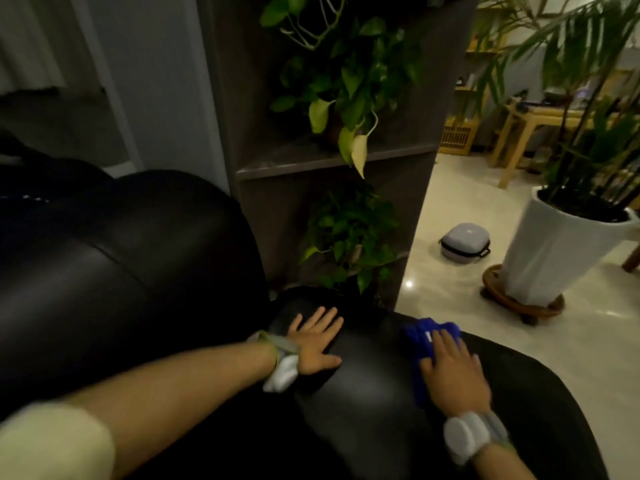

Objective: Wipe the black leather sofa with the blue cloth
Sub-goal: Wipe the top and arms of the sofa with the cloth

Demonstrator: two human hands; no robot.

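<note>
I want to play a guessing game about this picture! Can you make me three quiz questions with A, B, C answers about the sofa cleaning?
1. Where is the blue cloth?
A. on the floor
B. under the right hand
C. on the shelf

2. What colour is the big plant pot?
A. white
B. red
C. black

3. How is the left hand?
A. in a fist
B. holding a cup
C. flat on the sofa

Answers: B, the right hand presses it onto the sofa arm; A, it stands white on the floor; C, its fingers are spread on the leather.

left arm: pale cream rolled sleeve point(52, 441), grey wrist strap with white pod point(281, 370) | right arm: grey band, round white-grey pod point(465, 436)
</note>
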